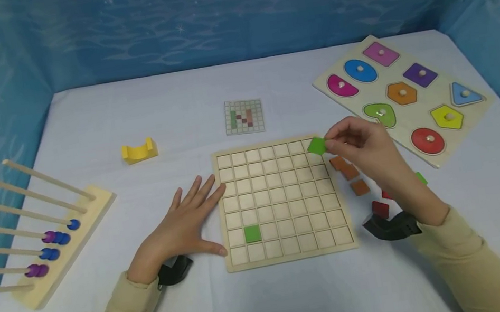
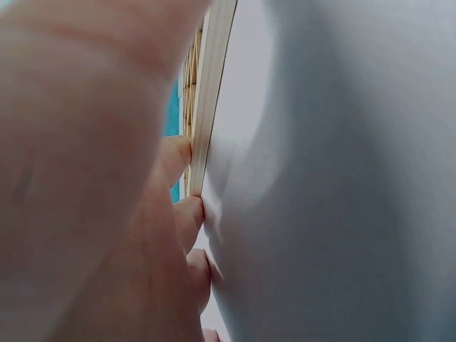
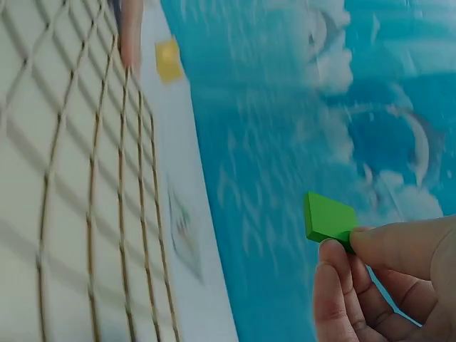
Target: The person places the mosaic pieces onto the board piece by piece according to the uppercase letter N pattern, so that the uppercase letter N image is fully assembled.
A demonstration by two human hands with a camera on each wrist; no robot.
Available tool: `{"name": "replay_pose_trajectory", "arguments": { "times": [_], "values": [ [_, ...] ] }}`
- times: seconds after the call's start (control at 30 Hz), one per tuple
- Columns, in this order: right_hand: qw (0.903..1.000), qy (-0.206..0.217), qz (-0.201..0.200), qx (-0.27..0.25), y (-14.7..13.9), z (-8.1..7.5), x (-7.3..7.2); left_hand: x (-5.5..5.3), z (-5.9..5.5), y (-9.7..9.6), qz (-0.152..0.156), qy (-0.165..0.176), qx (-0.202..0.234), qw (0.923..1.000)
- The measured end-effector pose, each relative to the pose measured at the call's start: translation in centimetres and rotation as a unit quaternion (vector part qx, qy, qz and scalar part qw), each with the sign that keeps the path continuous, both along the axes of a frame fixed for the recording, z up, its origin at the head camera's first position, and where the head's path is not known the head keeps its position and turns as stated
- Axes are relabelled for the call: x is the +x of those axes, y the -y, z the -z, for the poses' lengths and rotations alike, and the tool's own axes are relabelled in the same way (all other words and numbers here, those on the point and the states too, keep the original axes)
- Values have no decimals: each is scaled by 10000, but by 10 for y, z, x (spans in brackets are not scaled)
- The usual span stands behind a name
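Observation:
Between thumb and fingertips, my right hand pinches a green square tile above the far right corner of the wooden grid board. In the right wrist view the green tile is seen tilted, clear of the board. My left hand lies spread, its fingertips and thumb touching the board's left edge; the left wrist view shows fingers against that edge. Another green tile sits in a lower-left cell of the grid. Behind the board lies a small pattern card with green, brown and red squares.
Loose orange tiles and red tiles lie right of the board, partly under my right arm. A knobbed shape puzzle is at far right. On the left stand a bead rack with upright pegs and a yellow arch block.

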State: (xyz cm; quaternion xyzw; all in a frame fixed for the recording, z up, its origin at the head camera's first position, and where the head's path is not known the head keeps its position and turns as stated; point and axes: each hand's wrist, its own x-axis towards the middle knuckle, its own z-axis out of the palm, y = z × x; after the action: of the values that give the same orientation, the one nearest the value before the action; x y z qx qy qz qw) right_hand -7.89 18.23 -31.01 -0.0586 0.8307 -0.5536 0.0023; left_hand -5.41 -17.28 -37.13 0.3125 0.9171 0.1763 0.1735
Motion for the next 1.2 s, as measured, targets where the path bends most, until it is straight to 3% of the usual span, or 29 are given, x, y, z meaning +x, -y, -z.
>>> {"name": "replay_pose_trajectory", "arguments": {
  "times": [0.1, 0.2, 0.37, 0.73, 0.93, 1.2],
  "values": [
    [9955, 450, -633, -543, 26, 4, 3, 0, 0, 0, -7, 2, -2, 10000],
    [9835, 1005, -1177, -936, 49, 14, 6, 0, 0, 0, -11, -11, -13, 10000],
    [9701, 1306, -1782, -1004, 74, 29, 8, 0, -1, -1, -40, 14, -61, 10000],
    [9699, 754, -2313, 61, 95, 53, 13, 0, -1, -1, -71, 26, -119, 9999],
    [9677, 315, -2436, 560, 97, 56, 14, -1, -1, -1, -41, -7, -92, 9999],
    [9625, -19, -2588, 820, 100, 58, 16, -1, 0, 0, -79, 30, -81, 9999]
  ]
}}
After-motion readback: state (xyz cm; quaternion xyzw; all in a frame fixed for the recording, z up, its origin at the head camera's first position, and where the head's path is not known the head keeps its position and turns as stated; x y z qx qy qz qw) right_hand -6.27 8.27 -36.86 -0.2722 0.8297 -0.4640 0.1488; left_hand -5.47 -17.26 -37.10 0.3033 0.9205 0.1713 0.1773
